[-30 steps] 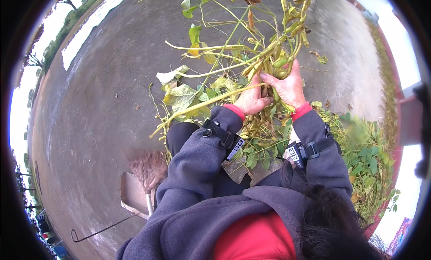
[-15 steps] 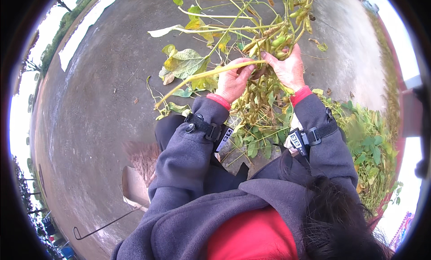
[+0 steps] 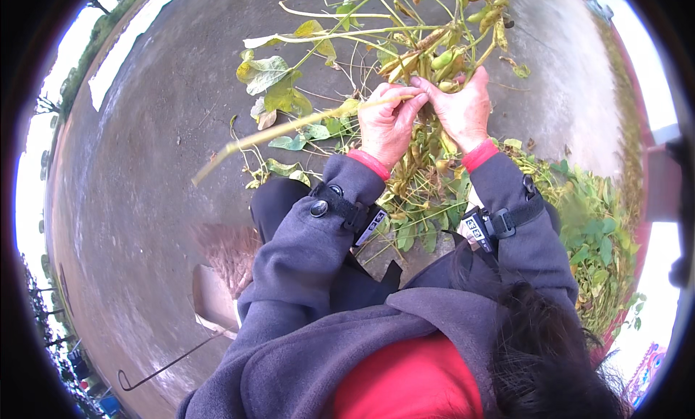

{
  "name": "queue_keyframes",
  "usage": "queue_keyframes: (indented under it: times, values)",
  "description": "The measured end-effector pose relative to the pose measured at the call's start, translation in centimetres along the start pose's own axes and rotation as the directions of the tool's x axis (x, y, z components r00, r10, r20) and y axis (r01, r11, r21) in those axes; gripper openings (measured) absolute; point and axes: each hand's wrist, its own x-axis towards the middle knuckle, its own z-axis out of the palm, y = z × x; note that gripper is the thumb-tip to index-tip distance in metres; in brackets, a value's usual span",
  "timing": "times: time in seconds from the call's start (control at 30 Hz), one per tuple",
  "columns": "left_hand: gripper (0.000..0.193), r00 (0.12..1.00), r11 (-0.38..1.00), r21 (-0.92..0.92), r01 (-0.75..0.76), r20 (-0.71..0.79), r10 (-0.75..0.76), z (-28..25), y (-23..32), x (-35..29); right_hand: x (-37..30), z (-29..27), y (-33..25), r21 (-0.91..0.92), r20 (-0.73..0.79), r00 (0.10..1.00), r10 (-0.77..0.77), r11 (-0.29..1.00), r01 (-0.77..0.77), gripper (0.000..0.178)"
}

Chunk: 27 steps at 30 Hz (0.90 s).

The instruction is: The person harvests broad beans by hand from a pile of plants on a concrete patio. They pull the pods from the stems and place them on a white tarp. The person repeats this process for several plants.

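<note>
Well, stems (image 3: 308, 122) (yellowish) between fingers (image 3: 410, 109).

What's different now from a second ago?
In the picture, the left hand has moved up and a little left, and the thick yellow stem between its fingers reaches farther left. A large pale leaf shifted up and left. The right hand still grips the pod bunch; the dustpan stays at lower left.

head view: left fisheye of a head-worn pair. position: above the red shirt (image 3: 413, 383). orientation: downward, along both sleeves (image 3: 286, 274). range: near the left hand (image 3: 385, 129) and right hand (image 3: 465, 113).
</note>
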Motion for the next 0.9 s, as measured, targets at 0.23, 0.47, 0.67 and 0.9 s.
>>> queue_keyframes:
  times: [0.23, 0.47, 0.67, 0.9]
  values:
    - [0.009, 0.91, 0.936, 0.201, -0.288, 0.363, 0.202, -0.2, 0.8, -3.6, 0.3, -0.7, 0.7, -0.063, 0.0, 0.99, 0.14, 0.988, -0.14, 0.079]
    - [0.012, 0.954, 0.956, -0.091, 0.278, 0.142, -0.264, -1.4, 0.2, -1.1, 0.6, -0.9, 1.2, 0.0, 0.014, 0.998, 0.063, 0.998, -0.063, 0.079]
    - [0.008, 0.883, 0.838, -0.277, 0.47, 0.133, -0.451, -0.1, 0.4, 1.2, 0.3, -0.5, 0.3, -0.026, 0.046, 0.998, 0.044, 0.999, -0.043, 0.073]
    - [0.008, 0.871, 0.805, -0.359, 0.473, 0.052, -0.488, -0.2, 0.9, 0.9, 0.6, -0.8, 0.7, -0.031, 0.041, 0.998, 0.04, 0.999, -0.039, 0.071]
